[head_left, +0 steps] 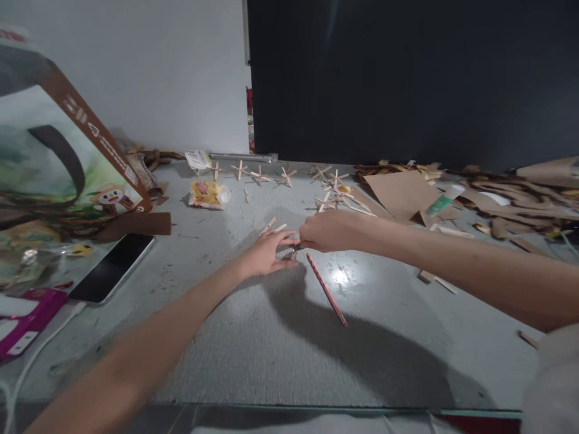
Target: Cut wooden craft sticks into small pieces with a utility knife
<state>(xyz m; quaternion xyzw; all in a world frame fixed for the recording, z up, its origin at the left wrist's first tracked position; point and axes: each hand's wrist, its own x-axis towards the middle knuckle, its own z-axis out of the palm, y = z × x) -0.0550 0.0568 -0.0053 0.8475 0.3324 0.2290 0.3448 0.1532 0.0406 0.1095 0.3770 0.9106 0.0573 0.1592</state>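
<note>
My left hand rests on the grey table, fingers stretched out and pressing flat beside short wooden sticks. My right hand is closed in a fist just to its right, fingertips meeting the left hand's fingers over a small piece I cannot make out. A red pencil lies on the table just below the right hand, pointing toward me.
Several crossed stick pieces lie at the back. Cardboard scraps and a green-white glue tube sit at right. A phone, a printed box, a yellow packet and a pink case are at left.
</note>
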